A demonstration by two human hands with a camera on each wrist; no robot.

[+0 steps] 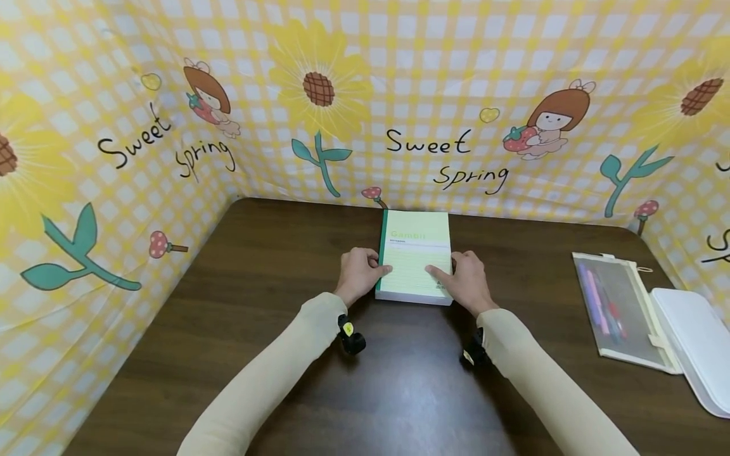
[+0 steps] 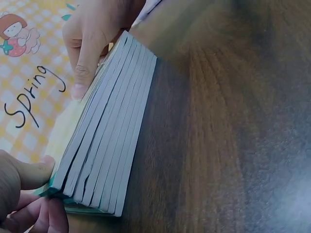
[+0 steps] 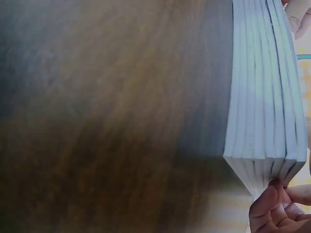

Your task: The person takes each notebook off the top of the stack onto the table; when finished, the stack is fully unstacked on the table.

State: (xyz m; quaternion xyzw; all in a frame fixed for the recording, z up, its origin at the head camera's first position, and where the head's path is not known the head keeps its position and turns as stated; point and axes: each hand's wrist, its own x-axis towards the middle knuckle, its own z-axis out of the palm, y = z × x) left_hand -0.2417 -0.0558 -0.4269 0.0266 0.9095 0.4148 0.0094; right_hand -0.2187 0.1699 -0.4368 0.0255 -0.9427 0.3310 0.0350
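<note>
**Both hands settle a stack of notebooks**

The left hand [image 1: 358, 273] pinches the spine-side near corner of the notebook stack [image 1: 414, 256], thumb on the cover. The stack lies flat on the table [image 1: 256, 304] between the hands. The right hand [image 1: 463, 279] pinches the opposite corner. The step looks like steadying; lifting next would call for even grips.

notebook stack [image 3: 265, 97] page edges on wooden table [image 3: 107, 121] | right hand [image 3: 279, 211] fingertips at corner
</note>
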